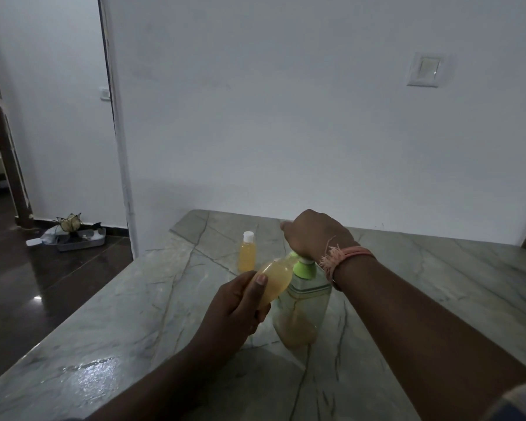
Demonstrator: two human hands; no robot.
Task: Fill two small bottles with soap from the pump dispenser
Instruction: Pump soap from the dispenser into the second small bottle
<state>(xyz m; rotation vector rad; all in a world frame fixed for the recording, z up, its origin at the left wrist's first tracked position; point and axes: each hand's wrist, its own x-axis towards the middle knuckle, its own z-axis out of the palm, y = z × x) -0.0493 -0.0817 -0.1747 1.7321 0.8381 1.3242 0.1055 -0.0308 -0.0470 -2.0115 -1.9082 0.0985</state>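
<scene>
Pumping: R hand (312,235) curled over pump (301,264); L hand (240,302) grips bottle (275,279), tilted, mouth at spout, nearly full.

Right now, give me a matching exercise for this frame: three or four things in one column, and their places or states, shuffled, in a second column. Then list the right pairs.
Things
1. capped small bottle
2. tilted small bottle
3. pump dispenser
4. grey tray

Places or states
A. on the dark floor by the wall
B. under the right hand, which presses its green top
C. standing upright on the marble counter, white cap on
D. held in the left hand, mouth at the spout

Pairs: 1-C, 2-D, 3-B, 4-A
</scene>
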